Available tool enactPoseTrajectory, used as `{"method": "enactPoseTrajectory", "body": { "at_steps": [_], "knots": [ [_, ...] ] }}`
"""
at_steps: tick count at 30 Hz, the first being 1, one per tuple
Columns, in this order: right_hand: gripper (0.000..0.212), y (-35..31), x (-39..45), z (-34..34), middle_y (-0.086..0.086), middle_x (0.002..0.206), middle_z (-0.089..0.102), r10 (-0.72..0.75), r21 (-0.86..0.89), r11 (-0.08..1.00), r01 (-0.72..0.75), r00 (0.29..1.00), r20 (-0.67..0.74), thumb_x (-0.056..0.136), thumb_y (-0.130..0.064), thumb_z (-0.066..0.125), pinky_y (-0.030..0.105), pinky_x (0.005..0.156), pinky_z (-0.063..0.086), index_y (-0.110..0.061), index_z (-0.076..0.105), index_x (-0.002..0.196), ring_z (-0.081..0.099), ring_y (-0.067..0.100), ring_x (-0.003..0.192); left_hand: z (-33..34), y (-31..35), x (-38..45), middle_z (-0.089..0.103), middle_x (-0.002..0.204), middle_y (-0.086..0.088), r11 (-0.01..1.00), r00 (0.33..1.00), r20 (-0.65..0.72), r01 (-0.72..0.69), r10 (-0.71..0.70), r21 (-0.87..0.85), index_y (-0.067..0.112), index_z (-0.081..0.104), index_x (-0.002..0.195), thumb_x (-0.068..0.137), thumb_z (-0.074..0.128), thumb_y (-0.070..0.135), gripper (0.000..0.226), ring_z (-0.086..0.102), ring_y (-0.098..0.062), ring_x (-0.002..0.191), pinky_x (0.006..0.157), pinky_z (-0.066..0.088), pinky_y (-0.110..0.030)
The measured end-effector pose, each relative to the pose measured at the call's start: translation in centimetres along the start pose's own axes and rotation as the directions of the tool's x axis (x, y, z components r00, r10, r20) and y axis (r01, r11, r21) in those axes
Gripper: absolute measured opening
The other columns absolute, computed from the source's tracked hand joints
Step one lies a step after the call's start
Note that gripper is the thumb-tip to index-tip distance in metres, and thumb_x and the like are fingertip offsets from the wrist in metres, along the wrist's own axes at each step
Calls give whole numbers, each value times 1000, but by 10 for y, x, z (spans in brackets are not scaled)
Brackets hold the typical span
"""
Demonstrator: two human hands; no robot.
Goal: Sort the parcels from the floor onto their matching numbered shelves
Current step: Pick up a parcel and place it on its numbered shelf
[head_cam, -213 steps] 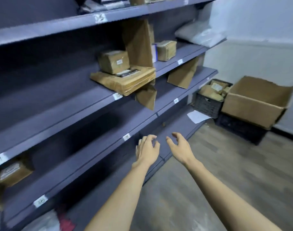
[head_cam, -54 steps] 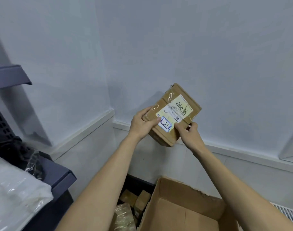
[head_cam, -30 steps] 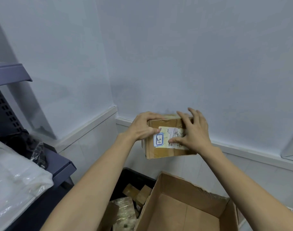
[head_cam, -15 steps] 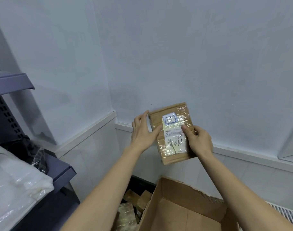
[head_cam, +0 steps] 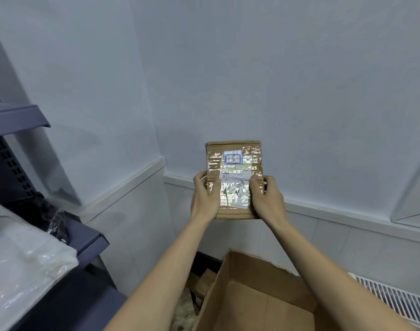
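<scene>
I hold parcel [head_cam: 234, 179] upright before wall, above open cardboard box [head_cam: 256, 304]. Left hand [head_cam: 205, 199] and right hand [head_cam: 267, 199] grip side edges, fingers curled behind, thumbs pressed on taped front. Blue-bordered sticker [head_cam: 233, 158] reads handwritten "15". White shipping label [head_cam: 235, 179] below: print too small to read. Status: number read; parcel not yet shelved. Shelf unit [head_cam: 20, 115] at left; more parcels in crate [head_cam: 199, 283] remain.
</scene>
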State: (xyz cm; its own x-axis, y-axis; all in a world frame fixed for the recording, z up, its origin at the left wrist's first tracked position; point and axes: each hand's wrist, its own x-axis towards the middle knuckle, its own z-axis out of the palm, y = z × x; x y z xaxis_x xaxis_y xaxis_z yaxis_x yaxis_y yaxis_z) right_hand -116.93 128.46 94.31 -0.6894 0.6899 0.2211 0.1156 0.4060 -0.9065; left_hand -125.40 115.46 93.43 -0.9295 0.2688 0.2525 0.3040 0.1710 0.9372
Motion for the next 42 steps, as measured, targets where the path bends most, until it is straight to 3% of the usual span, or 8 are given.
{"method": "enactPoseTrajectory", "body": {
  "at_steps": [9,13,17,20,23,31,36,42],
  "knots": [
    [34,-13,-37,24,-2,121,56,-100,186,980,77,988,120,94,-44,54,44,99,46,-31,46,123,55,18,113,-42,5,-37,42,138,0,989,995,-98,-16,31,148,36,32,148,96,50,41,55,39,-10,128,106,34,-29],
    [40,-41,-67,48,-6,123,57,-174,234,964,124,963,207,92,-42,56,46,100,46,-31,46,129,56,15,114,-89,16,-61,46,138,1,978,975,-210,-24,69,208,36,31,148,95,49,41,57,43,-15,128,107,39,-40],
    [33,-79,-109,74,-11,122,59,-256,317,935,157,919,300,95,-36,55,39,97,47,-38,44,126,57,12,112,-149,29,-102,55,134,10,983,932,-353,-12,77,184,36,33,141,94,55,33,52,54,-12,119,99,46,-37],
    [26,-107,-151,90,-11,116,58,-341,391,900,194,871,354,96,-29,56,29,89,43,-40,46,118,56,11,109,-194,36,-139,57,124,13,981,889,-451,12,78,193,34,35,137,95,57,30,47,56,-9,112,88,44,-29],
    [31,-129,-194,107,-9,121,60,-403,431,876,215,817,412,93,-36,57,35,96,47,-32,53,123,57,11,113,-236,42,-179,54,114,17,979,840,-538,51,63,195,35,38,134,95,57,30,44,55,-7,105,85,41,-27],
    [34,-171,-335,124,-6,125,60,-447,498,853,156,710,544,91,-34,58,37,100,46,-32,52,124,56,14,117,-330,51,-319,53,134,8,953,756,-646,110,104,282,29,45,138,94,57,30,46,48,-6,121,106,41,-33],
    [33,-188,-443,113,-12,118,61,-485,549,830,100,615,622,96,-22,56,19,86,43,-24,52,129,58,5,108,-378,62,-426,52,134,9,917,718,-685,182,123,356,29,42,142,97,53,27,47,44,-6,123,105,38,-30],
    [27,-207,-553,108,-7,119,63,-549,575,811,108,479,684,96,-21,57,17,83,44,-21,54,123,59,8,107,-422,75,-542,52,139,11,912,594,-802,290,68,292,31,39,144,96,55,30,51,48,-8,126,105,41,-33]
  ]
}}
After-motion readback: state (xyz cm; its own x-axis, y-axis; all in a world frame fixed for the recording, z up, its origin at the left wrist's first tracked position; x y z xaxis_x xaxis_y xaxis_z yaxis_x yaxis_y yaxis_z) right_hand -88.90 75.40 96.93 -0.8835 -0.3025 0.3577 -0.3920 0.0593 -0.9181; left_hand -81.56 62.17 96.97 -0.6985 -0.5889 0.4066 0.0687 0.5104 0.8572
